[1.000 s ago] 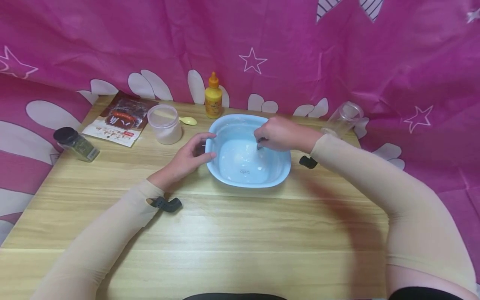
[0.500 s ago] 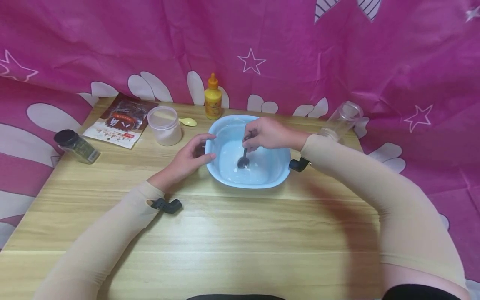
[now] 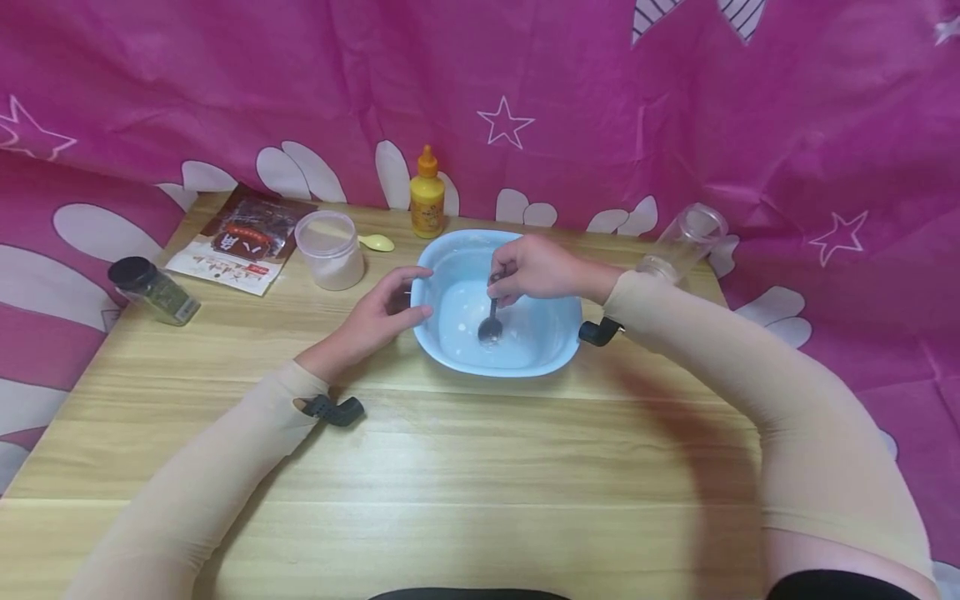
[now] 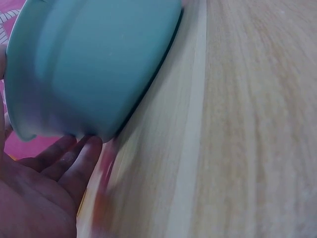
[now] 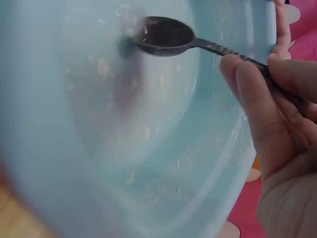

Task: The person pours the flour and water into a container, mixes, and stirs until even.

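A light blue plastic basin (image 3: 551, 357) stands on the wooden table, with wet-looking pale specks inside. My left hand (image 3: 378, 312) holds its left side, index finger and thumb at the rim. In the left wrist view, other fingers (image 4: 81, 166) touch the outer wall (image 4: 99, 64) from below the rim. Over the basin, my right hand (image 3: 536, 267) pinches a dark spoon (image 3: 491, 331) by its handle. The spoon's head (image 5: 166, 35) hangs low inside, tilted, close to the bottom; whether it touches cannot be told.
Behind the basin stands a yellow dropper bottle (image 3: 427, 200). To the left are an open tub of white powder (image 3: 333, 265), a pale yellow spoon (image 3: 377, 242), a printed packet (image 3: 243, 237) and a black-lidded jar (image 3: 153, 290). A clear jar (image 3: 682, 240) lies behind the right forearm.
My right hand has shifted left across the basin, bringing the spoon's head into sight. Over the last half second it moved only slightly. The left hand and basin stay put.
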Tool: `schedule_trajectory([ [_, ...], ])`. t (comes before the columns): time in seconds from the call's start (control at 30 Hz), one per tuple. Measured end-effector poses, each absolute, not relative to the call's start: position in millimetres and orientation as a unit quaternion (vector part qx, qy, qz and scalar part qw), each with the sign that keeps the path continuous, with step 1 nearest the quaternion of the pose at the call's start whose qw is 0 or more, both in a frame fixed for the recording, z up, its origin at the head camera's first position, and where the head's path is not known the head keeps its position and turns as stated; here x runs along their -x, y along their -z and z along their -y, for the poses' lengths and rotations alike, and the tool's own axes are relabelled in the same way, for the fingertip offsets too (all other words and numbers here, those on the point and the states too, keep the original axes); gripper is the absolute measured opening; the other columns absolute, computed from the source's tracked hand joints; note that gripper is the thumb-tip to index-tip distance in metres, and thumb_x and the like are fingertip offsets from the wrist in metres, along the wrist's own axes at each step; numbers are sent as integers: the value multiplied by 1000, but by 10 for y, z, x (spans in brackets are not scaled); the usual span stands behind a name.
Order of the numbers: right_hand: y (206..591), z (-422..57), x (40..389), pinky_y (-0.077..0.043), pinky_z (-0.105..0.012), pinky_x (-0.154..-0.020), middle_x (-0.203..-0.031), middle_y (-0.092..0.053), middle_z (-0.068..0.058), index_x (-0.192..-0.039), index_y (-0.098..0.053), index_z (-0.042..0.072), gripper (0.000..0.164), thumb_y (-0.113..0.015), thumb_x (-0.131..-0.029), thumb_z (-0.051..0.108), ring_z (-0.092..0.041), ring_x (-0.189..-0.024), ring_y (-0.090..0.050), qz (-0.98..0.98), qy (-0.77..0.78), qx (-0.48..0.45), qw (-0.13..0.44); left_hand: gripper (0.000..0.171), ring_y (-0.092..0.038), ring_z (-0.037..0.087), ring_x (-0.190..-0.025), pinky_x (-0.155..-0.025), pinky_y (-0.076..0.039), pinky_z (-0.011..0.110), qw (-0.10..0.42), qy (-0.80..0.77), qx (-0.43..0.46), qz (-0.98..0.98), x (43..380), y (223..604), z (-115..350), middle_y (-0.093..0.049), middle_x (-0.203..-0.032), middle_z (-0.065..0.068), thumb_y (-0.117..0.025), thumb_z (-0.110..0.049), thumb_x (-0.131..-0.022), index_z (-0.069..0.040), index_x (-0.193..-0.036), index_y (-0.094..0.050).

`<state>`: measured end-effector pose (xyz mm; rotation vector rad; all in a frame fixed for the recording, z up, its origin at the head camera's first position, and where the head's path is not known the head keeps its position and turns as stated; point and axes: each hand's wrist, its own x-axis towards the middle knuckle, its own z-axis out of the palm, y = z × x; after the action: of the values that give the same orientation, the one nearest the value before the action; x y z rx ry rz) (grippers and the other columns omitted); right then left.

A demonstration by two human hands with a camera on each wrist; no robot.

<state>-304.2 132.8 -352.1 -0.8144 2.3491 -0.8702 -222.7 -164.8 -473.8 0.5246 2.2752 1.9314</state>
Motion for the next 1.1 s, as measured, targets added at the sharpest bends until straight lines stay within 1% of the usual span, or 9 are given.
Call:
schedule_trajectory([
  [0.07,3547,-1283,3053,-66,-34,-77,-92,-83,-7,-93,-76,5,11,-84,-100,7,-25,-88,-84,-865,330,295,237,60,-63,42,-137,-108,-59,37,56,-635,-172,-751,2227,4737,1650,-58,-156,20,-75,-10,-105,-11,-160,-52],
  [0.2,3572,-1209,3092,-65,-27,-74,-94,-83,-7,-95,-77,4,10,-83,-100,8,-19,-84,-83,-891,329,265,167,60,-63,41,-138,-110,-58,37,58,-634,-171,-752,2226,4740,1654,-58,-156,20,-75,-11,-106,-12,-161,-52],
  [0.3,3580,-1170,3096,-67,-29,-77,-93,-83,-9,-97,-77,3,8,-83,-101,7,-20,-85,-83,-895,345,241,149,60,-63,41,-138,-111,-57,39,58,-634,-172,-752,2225,4737,1656,-58,-156,20,-75,-11,-106,-12,-161,-52],
  [0.5,3628,-1121,3053,-68,-44,-88,-97,-83,-8,-97,-77,4,10,-84,-101,10,-23,-92,-84,-859,388,249,220,60,-64,41,-135,-109,-58,40,59,-629,-173,-756,2228,4732,1660,-61,-152,21,-75,-12,-106,-14,-162,-52],
  [0.63,3613,-1137,3054,-68,-37,-83,-94,-82,-9,-96,-77,4,10,-85,-100,8,-20,-87,-84,-860,367,255,248,60,-65,41,-133,-105,-60,35,58,-631,-171,-755,2226,4726,1656,-61,-152,22,-75,-11,-106,-13,-161,-52],
  [0.73,3545,-1178,3082,-68,-31,-78,-92,-80,-10,-96,-77,4,8,-84,-99,6,-19,-83,-83,-882,323,256,228,59,-66,42,-132,-103,-60,31,56,-632,-169,-755,2226,4722,1649,-60,-152,22,-74,-10,-106,-11,-160,-52],
  [0.83,3481,-1228,3107,-67,-30,-75,-92,-80,-10,-95,-77,4,9,-84,-100,7,-18,-81,-83,-898,279,261,219,59,-66,42,-132,-102,-60,30,55,-631,-169,-755,2229,4728,1645,-60,-152,22,-74,-9,-105,-10,-160,-52],
  [1.03,3509,-1193,3044,-69,-35,-82,-92,-81,-11,-94,-76,3,11,-84,-100,8,-23,-85,-84,-859,310,264,312,59,-66,43,-133,-102,-60,30,53,-634,-169,-753,2231,4736,1636,-60,-153,22,-74,-8,-105,-10,-160,-52],
  [1.1,3540,-1160,3027,-69,-37,-85,-93,-82,-12,-96,-77,3,10,-85,-100,9,-23,-88,-84,-847,334,262,320,59,-66,44,-132,-101,-60,29,53,-636,-170,-750,2229,4736,1633,-60,-152,23,-74,-8,-105,-10,-160,-52],
])
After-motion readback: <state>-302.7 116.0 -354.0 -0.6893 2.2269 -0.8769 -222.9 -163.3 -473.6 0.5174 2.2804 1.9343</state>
